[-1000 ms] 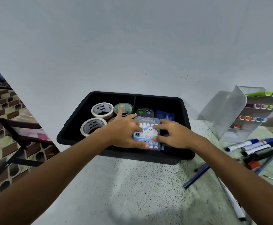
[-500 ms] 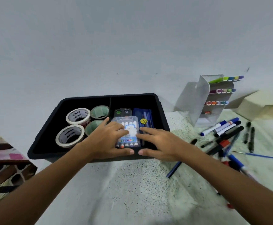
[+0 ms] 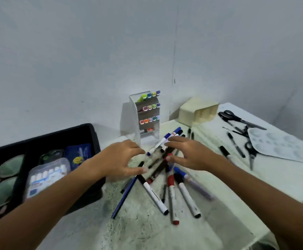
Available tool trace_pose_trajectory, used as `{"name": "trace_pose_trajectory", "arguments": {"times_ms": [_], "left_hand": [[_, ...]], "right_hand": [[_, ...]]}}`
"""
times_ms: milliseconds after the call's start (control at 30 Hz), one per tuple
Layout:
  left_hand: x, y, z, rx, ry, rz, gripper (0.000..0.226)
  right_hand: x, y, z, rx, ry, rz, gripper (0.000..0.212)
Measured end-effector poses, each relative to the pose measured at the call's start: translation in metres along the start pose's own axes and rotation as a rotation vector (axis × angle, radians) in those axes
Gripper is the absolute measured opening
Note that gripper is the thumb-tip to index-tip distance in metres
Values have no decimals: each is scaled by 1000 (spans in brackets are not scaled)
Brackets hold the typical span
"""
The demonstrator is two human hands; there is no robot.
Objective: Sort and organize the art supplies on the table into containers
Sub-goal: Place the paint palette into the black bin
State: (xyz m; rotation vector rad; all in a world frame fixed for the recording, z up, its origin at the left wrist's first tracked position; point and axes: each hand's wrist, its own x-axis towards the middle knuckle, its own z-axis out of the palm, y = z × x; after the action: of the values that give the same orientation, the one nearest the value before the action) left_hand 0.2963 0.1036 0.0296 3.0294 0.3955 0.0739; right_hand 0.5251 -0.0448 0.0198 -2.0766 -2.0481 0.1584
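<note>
You've left the clear plastic pen case in the black plastic bin at the table's left edge; left hand and right hand, fingers spread and empty, now close on the mid-table pile of loose markers.

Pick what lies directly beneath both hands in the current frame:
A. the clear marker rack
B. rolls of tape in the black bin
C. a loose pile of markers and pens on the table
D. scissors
C. The left hand and right hand hang with curved fingers over the pile of markers and pens on the table, right of the black bin.
</note>
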Motion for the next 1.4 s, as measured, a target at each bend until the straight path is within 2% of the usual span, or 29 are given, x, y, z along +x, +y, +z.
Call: {"name": "trace_pose_trajectory", "arguments": {"times_ms": [133,333,467,667,800,933,1033,1133,1267,1400], "left_hand": [[84,52,12,-16,-51,112,99],[197,136,41,-79,-87,249,84],[270,188,64,-95,-136,324,85],[359,230,99,-97,-127,326,87],[401,242,116,-94,-94,309,108],[430,249,125,-34,-203,268,127],[442,251,130,-36,-263,267,132],[448,253,132,-14,-251,295,130],[451,255,129,-36,-179,348,123],[446,257,121,-136,-233,327,121]], "right_hand": [[-59,72,-20,-2,24,139,52],[-146,169,-39,-33,22,351,51],[-192,229,-45,-46,-13,474,54],[-222,308,-47,-18,14,580,74],[-227,357,-51,7,-48,592,103],[-216,395,-51,-58,-177,561,121],[-208,413,-47,-108,-298,499,125],[-205,419,-43,-74,-364,481,126],[-207,420,-43,-37,-311,494,123],[-213,416,-47,-11,-261,472,117]]}}
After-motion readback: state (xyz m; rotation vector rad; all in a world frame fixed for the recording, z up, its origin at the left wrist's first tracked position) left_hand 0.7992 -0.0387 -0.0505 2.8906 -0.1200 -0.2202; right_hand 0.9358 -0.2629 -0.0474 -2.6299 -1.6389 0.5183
